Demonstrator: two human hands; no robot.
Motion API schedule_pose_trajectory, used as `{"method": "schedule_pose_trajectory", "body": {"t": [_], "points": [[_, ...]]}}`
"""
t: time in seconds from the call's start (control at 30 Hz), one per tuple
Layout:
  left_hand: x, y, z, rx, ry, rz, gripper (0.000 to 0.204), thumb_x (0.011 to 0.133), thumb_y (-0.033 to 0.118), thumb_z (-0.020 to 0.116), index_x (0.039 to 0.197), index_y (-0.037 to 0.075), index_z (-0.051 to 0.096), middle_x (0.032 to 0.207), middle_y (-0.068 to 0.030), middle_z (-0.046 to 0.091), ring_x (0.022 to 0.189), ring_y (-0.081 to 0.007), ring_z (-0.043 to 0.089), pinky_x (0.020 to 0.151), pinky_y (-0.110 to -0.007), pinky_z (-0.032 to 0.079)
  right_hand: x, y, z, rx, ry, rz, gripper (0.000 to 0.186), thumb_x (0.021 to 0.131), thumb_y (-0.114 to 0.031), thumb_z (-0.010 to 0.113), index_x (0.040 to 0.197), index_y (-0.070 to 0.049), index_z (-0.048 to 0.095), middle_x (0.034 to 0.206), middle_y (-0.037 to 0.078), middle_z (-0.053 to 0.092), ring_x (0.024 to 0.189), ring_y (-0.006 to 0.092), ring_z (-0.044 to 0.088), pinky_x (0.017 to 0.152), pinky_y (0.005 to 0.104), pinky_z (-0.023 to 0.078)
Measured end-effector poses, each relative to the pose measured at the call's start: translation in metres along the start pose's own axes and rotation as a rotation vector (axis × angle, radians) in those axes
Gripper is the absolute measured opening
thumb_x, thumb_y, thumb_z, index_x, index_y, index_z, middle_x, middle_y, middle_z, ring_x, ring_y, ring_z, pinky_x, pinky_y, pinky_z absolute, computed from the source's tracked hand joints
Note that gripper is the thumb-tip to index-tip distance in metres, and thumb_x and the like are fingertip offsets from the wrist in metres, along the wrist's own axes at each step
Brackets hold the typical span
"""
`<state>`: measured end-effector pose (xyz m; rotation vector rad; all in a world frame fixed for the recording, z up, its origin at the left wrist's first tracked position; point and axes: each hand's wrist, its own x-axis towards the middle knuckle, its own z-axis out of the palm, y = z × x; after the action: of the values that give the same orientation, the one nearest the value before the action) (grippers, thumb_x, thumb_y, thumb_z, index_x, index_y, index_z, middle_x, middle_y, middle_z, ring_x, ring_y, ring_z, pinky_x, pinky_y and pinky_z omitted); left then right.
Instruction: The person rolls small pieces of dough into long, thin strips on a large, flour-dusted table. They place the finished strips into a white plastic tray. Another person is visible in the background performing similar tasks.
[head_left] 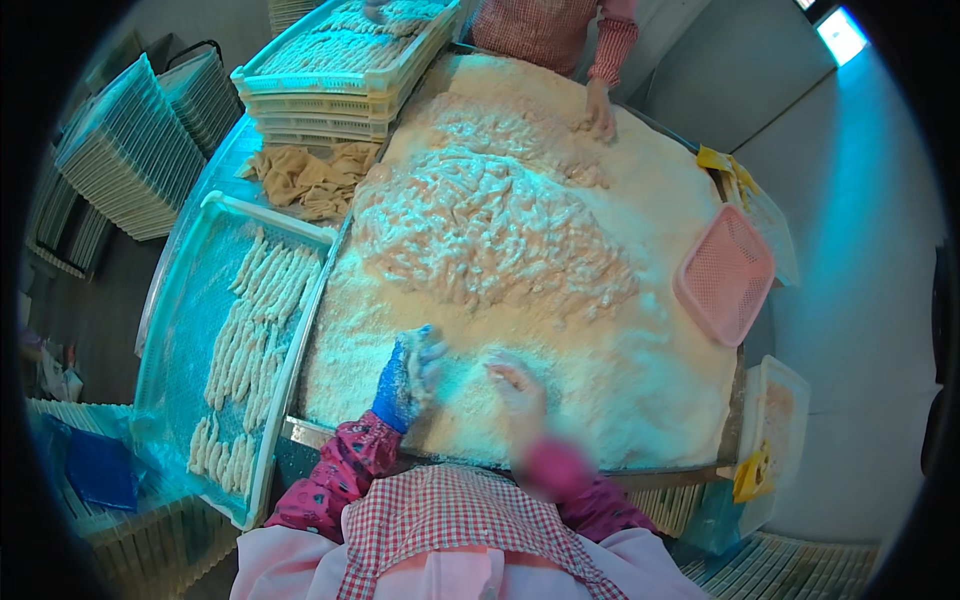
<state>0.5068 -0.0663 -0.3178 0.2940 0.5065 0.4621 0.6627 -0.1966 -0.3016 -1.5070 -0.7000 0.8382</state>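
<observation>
My left hand, in a blue glove coated with crumbs, is above the breadcrumbs near the table's front edge. Its fingers curl inward, and whatever they hold blends with the crumbs. To the right, my right hand also has its fingers drawn together; anything between them is too small to tell. A layer of pale breadcrumbs spreads under both hands. Beyond them lies a big heap of wet, pale raw meat strips. Rows of crumb-coated strips lie in the mesh tray to my left.
Stacked trays with coated strips on top stand at the far left, beside a crumpled tan cloth. A pink basket sits at the right edge. Across the table, a co-worker's hand touches the crumbs. More tray stacks stand left.
</observation>
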Motion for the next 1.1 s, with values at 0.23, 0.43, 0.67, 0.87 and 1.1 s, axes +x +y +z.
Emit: {"method": "schedule_pose_trajectory", "body": {"t": [0.23,0.43,0.67,0.87,1.1], "points": [[0.01,-0.011,0.074,0.195,-0.312,0.306,0.061,0.095,0.045,0.029,0.143,0.011,0.012,0.145,-0.0108,0.022,0.131,-0.0235,0.025,0.107,-0.04,0.021,-0.01,-0.028,0.045,-0.607,-0.08,-0.769,0.062,0.092,-0.044,0.037,0.138,-0.003,0.029,0.144,0.018,0.025,0.132,0.0357,0.024,0.106,0.0446,0.021],[0.008,-0.058,0.085,0.496,-0.603,1.142,0.074,0.092,0.052,0.029,0.143,0.004,0.007,0.15,-0.0115,0.003,0.138,-0.0258,0.005,0.11,-0.041,0.002,-0.005,-0.022,0.071,-0.36,0.038,-0.739,0.076,0.09,-0.058,0.02,0.142,-0.002,0.015,0.146,0.023,0.007,0.135,0.04,0.011,0.106,0.0447,0.02],[-0.011,-0.033,0.071,0.637,-0.364,0.624,0.081,0.089,0.058,0.03,0.142,0.002,0.007,0.15,-0.0121,0.003,0.138,-0.0268,0.005,0.11,-0.043,0.001,-0.008,-0.053,0.083,-0.193,-0.073,-0.756,0.081,0.087,-0.062,0.019,0.142,-0.002,0.01,0.147,0.022,0.001,0.136,0.0381,0.005,0.107,0.046,0.017],[0.008,-0.058,0.089,0.511,-0.544,1.047,0.085,0.087,0.061,0.027,0.142,0.0,0.006,0.147,-0.0204,0.004,0.136,-0.0348,0.005,0.109,-0.046,0.001,0.004,-0.038,0.07,-0.382,-0.019,-0.754,0.079,0.088,-0.058,0.024,0.142,-0.001,0.01,0.147,0.022,0.002,0.136,0.0373,0.004,0.108,0.0456,0.013],[-0.011,-0.024,0.096,0.698,-0.488,0.794,0.067,0.095,0.044,0.03,0.142,0.003,0.006,0.148,-0.0137,0.011,0.136,-0.0252,0.013,0.11,-0.04,0.007,0.012,-0.04,0.073,-0.403,-0.115,-0.701,0.077,0.089,-0.053,0.031,0.141,0.0,0.01,0.147,0.022,0.003,0.136,0.0364,0.003,0.109,0.0452,0.008]]}}
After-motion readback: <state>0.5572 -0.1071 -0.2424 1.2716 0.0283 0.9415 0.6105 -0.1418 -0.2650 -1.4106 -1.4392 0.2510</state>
